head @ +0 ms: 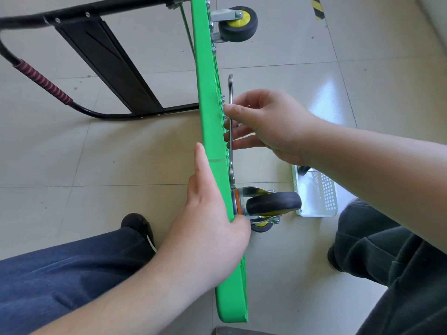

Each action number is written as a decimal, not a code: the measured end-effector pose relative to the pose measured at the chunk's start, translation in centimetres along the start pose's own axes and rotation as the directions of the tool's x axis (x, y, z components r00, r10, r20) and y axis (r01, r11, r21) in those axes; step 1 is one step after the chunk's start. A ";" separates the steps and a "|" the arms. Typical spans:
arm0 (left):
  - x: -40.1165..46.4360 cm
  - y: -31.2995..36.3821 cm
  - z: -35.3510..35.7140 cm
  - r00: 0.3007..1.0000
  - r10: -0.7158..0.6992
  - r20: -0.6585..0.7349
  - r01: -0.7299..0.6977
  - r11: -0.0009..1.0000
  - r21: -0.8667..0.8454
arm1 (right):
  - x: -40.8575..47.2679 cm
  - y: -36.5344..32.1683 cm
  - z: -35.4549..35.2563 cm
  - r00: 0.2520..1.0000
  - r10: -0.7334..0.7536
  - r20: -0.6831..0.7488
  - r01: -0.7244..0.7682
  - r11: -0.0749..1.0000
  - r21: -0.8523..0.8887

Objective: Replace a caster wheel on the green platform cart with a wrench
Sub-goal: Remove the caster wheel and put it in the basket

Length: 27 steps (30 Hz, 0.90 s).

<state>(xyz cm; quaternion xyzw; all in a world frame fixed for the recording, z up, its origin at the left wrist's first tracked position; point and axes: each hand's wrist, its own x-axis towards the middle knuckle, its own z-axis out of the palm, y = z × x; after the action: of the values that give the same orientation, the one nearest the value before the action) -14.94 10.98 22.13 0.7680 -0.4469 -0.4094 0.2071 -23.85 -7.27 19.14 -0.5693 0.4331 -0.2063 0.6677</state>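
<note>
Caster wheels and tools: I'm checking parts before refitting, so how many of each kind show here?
Caster wheels: 3 (far, near, a third partly hidden below it)
Wrench: 1
White basket: 1
Total: 5

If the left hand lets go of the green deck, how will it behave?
Likely to tip: the green deck stands on edge, steadied by the left hand. It looks rigid. Its near caster hangs off the floor, so rolling seems unlikely.
</note>
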 end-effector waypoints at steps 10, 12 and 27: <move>0.0 -0.1 0.0 1.000 0.007 -0.012 -0.006 1.000 0.009 | -3.7 -1.6 0.2 0.962 -0.274 0.012 0.272 0.948 -0.167; 0.0 -0.1 0.0 1.000 0.001 -0.015 -0.001 1.000 0.026 | -4.8 -1.6 0.2 0.936 -0.350 0.036 0.349 0.910 -0.226; 0.4 -0.9 0.3 0.999 0.002 0.046 0.002 0.997 -0.082 | -11.2 1.5 -0.9 0.607 -0.675 0.419 0.772 0.375 -0.514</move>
<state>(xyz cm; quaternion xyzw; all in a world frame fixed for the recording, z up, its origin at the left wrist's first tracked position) -14.61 11.12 21.23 0.7494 -0.4344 -0.4447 0.2280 -30.94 1.26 21.58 -0.9064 0.1340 -0.2726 0.2934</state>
